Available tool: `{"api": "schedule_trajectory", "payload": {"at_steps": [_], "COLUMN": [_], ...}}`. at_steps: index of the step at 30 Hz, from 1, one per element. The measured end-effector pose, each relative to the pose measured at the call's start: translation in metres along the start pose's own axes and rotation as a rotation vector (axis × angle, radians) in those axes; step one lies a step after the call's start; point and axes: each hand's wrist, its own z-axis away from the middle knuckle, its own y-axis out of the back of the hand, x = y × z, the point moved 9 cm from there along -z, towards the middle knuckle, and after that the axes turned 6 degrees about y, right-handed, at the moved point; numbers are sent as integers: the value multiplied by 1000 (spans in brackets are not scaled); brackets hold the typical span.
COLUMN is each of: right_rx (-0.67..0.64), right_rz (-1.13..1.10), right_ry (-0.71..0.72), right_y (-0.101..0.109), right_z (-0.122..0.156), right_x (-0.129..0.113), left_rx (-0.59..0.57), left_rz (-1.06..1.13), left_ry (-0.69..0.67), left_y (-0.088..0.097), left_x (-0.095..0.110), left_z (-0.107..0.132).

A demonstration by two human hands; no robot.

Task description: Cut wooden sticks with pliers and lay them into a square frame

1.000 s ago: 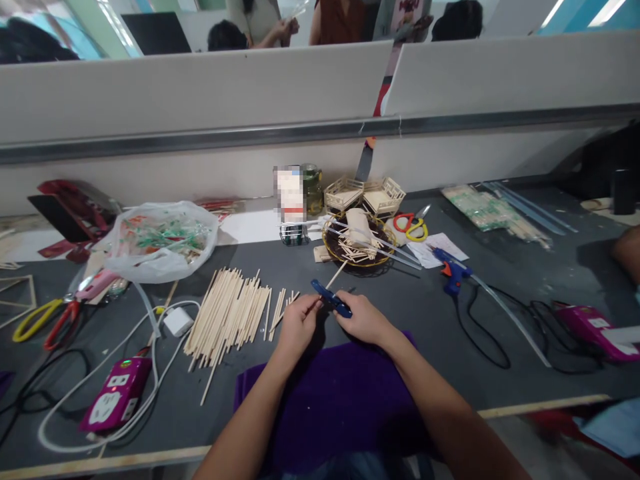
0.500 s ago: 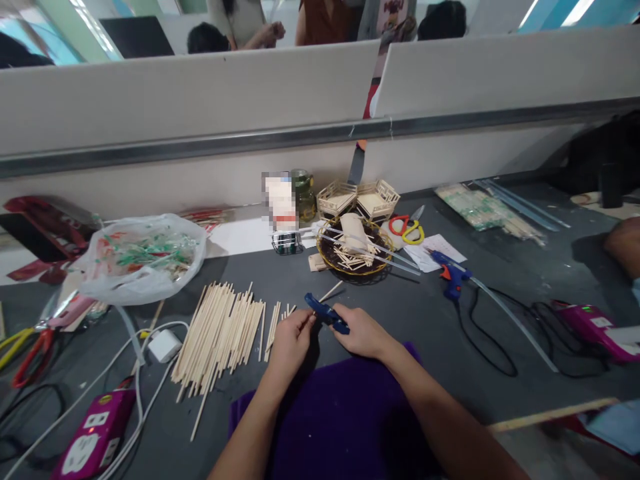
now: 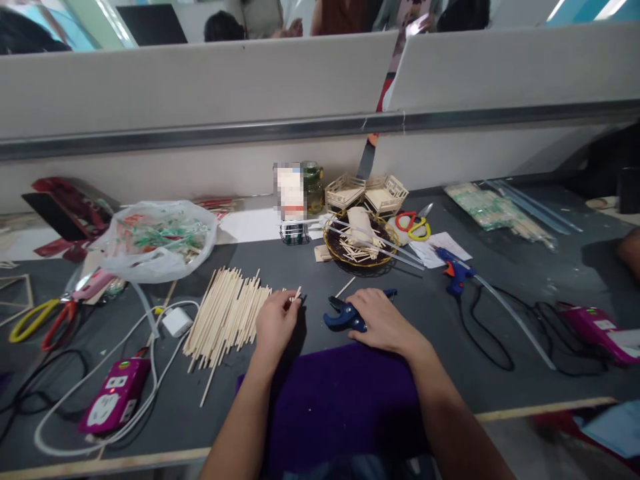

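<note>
My left hand [image 3: 277, 321] is closed, with a short piece of wooden stick [image 3: 298, 293] pinched between thumb and fingers. It is just right of a pile of pale wooden sticks [image 3: 227, 313] on the dark table. My right hand [image 3: 383, 317] is wrapped over the handles of a blue pipe cutter [image 3: 343, 316], which lies low over the table. The cutter's hooked jaw points left and stands apart from the stick in my left hand. A loose stick [image 3: 345, 287] lies just beyond the cutter. Purple cloth [image 3: 345, 407] is spread at the table's front edge.
Behind my hands are a woven basket [image 3: 330, 252] of stick pieces and hexagonal stick trays [image 3: 387, 197]. A blue glue gun [image 3: 455, 270] with its cord lies right. On the left are a plastic bag [image 3: 160, 263], scissors [image 3: 63, 327], a white charger [image 3: 177, 322] and a purple power strip [image 3: 116, 397].
My hands have moved apart. My left hand has gone left with the short stick, away from the cutter. My right hand has shifted right and lowered the cutter, whose jaws now point left.
</note>
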Motion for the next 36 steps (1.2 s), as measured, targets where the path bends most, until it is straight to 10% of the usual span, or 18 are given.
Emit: {"api": "schedule_trajectory", "payload": {"at_steps": [7, 22, 29, 36], "right_rx": [32, -37, 358, 622], "right_rz": [-43, 436, 186, -98], "right_ry": [-3, -90, -336, -255], "right_y": [-3, -12, 43, 76], "right_z": [-1, -48, -38, -64], "right_x": [4, 9, 38, 68], "left_rx": [-107, -142, -131, -107], "left_rz": [-295, -507, -509, -418], "left_ry": [134, -62, -53, -46], "left_y": [2, -13, -17, -18], "left_x": [-18, 8, 11, 3], "left_z": [-4, 7, 4, -3]}}
